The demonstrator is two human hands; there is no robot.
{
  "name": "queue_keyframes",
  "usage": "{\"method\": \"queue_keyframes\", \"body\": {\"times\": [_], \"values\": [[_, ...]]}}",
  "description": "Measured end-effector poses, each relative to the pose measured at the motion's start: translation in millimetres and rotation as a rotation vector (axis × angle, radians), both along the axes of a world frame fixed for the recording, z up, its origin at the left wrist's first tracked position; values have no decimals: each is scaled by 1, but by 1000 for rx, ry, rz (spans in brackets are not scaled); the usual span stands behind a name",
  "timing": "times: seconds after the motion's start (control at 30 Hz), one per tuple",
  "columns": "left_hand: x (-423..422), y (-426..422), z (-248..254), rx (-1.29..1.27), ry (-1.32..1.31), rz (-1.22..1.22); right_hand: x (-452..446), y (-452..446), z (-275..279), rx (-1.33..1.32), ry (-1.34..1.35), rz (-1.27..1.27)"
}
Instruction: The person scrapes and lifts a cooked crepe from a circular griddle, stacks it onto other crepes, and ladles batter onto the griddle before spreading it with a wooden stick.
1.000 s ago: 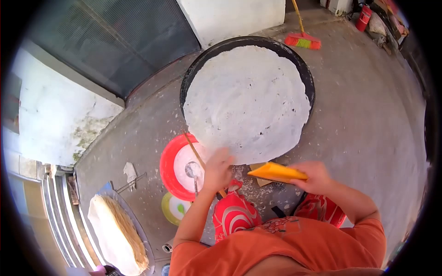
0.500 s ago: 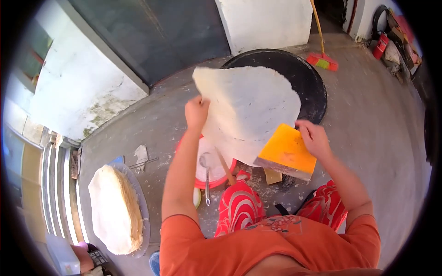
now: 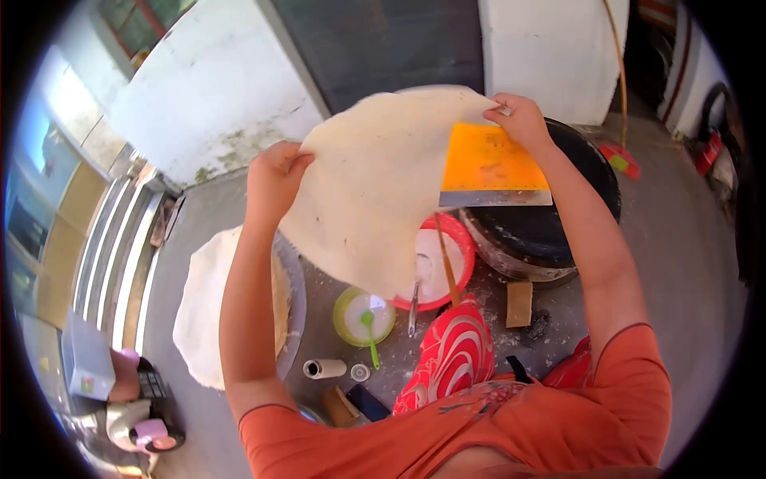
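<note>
A large, thin round sheet (image 3: pixel 367 176) hangs in the air between my two hands. My left hand (image 3: pixel 277 172) pinches its left edge. At its upper right edge, my right hand (image 3: pixel 520 121) grips the sheet and also has the yellow scraper (image 3: pixel 491 160), whose metal blade points down. Behind the scraper and my right forearm lies the round black griddle (image 3: pixel 523 231), its dark surface bare where it shows. The sheet's lower edge overlaps the red basin (image 3: pixel 456 247) of white batter, with a ladle and a wooden stick in it.
A stack of pale sheets (image 3: pixel 209 311) lies on a round tray at the left, partly behind my left forearm. Near my knees are a green bowl (image 3: pixel 341 315) with a green spoon, a cylindrical container (image 3: pixel 325 368) and a block (image 3: pixel 519 304). A broom (image 3: pixel 619 160) stands behind the griddle.
The sheet has come off the griddle and moved up and left, held by both hands. The scraper has risen with my right hand. The view has turned left, toward the stack.
</note>
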State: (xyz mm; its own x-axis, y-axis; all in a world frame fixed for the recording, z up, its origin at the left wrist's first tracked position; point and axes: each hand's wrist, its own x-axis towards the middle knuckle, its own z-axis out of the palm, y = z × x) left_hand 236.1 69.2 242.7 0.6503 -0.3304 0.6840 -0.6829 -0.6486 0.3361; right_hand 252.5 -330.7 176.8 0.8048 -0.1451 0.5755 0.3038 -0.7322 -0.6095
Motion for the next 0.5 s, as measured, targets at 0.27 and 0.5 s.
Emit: {"method": "queue_keyframes", "body": {"times": [0.27, 0.5], "values": [[41, 182, 14, -288, -146, 479, -2, 181, 125, -350, -580, 172], [-164, 287, 10, -627, -441, 678, -87, 320, 121, -200, -793, 519]]}}
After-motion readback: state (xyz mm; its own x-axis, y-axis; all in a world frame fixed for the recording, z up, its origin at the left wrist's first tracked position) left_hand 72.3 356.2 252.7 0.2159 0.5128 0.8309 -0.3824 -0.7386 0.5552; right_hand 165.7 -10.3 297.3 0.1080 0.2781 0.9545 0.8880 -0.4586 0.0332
